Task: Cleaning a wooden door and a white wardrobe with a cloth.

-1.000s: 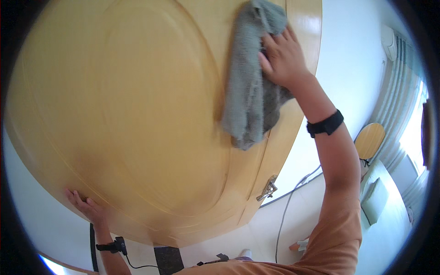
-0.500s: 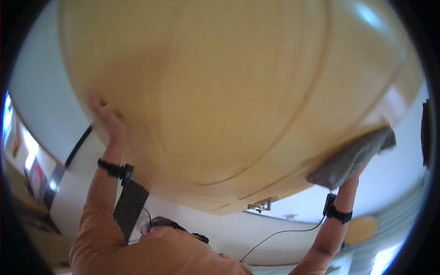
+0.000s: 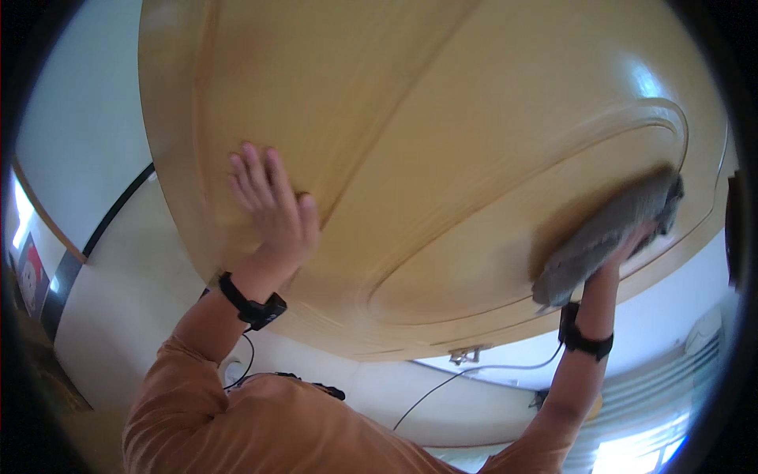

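Now the right hand (image 3: 632, 237), gripping the cloth (image 3: 604, 237), has swept from the door's (image 3: 474, 142) top to its lower right panel; left hand (image 3: 272, 201) braces flat, fingers spread.

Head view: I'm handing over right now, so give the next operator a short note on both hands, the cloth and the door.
Left hand: open, flat on the wooden door near its left edge, holding nothing.
Right hand: pressing a grey cloth against the raised oval panel at the right.
Door: glossy yellow-brown; metal hinge on its far edge.
Done: cannot tell which parts have been wiped; no marks show.
Left: probably the panel and the surface under the left hand.
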A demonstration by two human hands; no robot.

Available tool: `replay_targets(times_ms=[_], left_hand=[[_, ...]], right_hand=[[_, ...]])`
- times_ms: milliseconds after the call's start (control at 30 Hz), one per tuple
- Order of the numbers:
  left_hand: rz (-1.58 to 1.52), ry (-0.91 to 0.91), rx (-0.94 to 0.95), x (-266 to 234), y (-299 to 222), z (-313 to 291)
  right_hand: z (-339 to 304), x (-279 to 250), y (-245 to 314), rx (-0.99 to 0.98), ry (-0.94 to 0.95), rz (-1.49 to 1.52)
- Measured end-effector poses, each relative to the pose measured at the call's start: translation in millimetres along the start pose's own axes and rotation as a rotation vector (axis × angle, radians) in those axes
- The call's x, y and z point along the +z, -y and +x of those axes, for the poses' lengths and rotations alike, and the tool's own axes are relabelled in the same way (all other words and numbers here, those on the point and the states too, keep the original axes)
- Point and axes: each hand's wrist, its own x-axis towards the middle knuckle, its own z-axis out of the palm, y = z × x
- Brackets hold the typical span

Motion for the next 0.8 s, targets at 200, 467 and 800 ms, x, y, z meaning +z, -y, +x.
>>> replay_targets(times_ms=[200,467,800], left_hand=[[-0.044,0.165,0.244,-7,34,-35],[-0.107,0.216,0.509,-6,83,-71],[-0.284,0.206,0.563,0,88,-83]], right_hand=[[137,20,175,-0.134,-0.007,-0.082],[218,9,413,-0.180,0.044,-0.258],[168,-11,383,-0.266,0.219,0.225]])
